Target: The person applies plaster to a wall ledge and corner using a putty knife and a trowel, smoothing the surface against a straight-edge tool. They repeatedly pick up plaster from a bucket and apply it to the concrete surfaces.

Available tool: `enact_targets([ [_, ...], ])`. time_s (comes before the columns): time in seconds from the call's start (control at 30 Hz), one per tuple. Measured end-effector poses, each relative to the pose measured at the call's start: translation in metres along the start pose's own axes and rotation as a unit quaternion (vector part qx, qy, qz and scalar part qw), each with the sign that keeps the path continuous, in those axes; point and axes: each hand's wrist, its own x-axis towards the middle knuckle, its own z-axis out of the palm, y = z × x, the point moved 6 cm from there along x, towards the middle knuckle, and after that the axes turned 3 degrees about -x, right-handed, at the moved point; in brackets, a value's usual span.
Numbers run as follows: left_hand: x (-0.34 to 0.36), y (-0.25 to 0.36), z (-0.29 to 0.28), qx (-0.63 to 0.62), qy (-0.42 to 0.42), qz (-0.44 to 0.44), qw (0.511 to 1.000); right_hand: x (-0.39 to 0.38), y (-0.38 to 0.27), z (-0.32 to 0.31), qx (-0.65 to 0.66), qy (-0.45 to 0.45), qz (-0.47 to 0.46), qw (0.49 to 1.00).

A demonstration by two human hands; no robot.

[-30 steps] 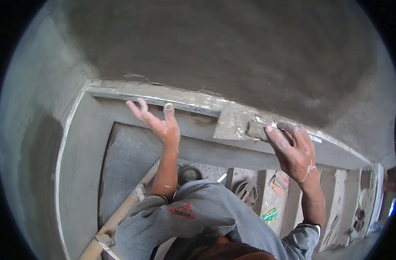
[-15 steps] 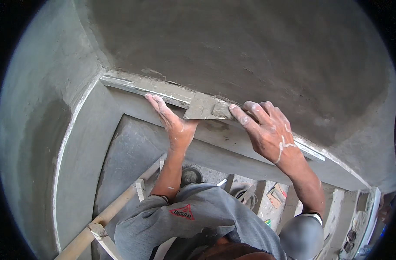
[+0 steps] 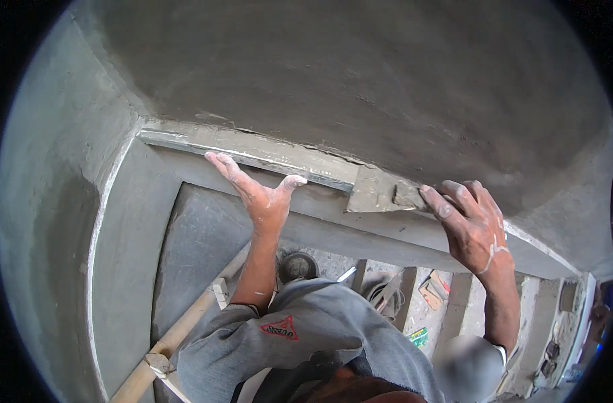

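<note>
- Gripping a thin, mortar-smeared grey trowel (image 3: 372, 190), seemingly to lay it flat: right hand (image 3: 474, 225).
- Spread open, likely bracing the straight silvery strip (image 3: 185, 145): left hand (image 3: 258, 196).

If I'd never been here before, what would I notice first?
Probably the huge dark grey patch spreading across the top. Next, just right of the middle, a flat, smeary trowel in the person's right grip. Further left, the left grip is spread open, white at the tips, by a long ledge.
</note>
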Motion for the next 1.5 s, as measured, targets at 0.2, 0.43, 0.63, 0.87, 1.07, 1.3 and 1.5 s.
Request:
enact_targets([
  [0.2,0.002,0.005,0.001,-0.048,-0.004,-0.06,0.997,-0.04,0.022,-0.005,-0.013,-0.009,0.044,0.999],
  [0.43,0.0,0.003,0.004,-0.025,-0.009,-0.006,1.0,-0.087,0.043,-0.017,-0.044,-0.022,0.121,0.991],
  [0.63,-0.002,-0.001,0.0,-0.015,-0.003,-0.028,0.999,-0.147,0.055,-0.046,0.037,0.052,0.22,0.973],
  [0.87,0.0,-0.002,0.003,0.005,-0.014,-0.015,1.0,-0.148,-0.005,0.025,0.138,0.126,0.263,0.947],
  [1.07,-0.001,-0.01,0.0,-0.008,-0.004,-0.009,1.0,-0.135,-0.04,0.054,0.206,0.165,0.323,0.909],
  [1.3,-0.001,-0.007,0.007,-0.023,0.007,-0.009,1.0,-0.118,-0.053,0.071,0.219,0.266,0.352,0.87],
  [1.5,-0.001,-0.007,0.004,0.004,0.0,-0.01,1.0,-0.108,-0.049,0.065,0.19,0.216,0.388,0.875],
])
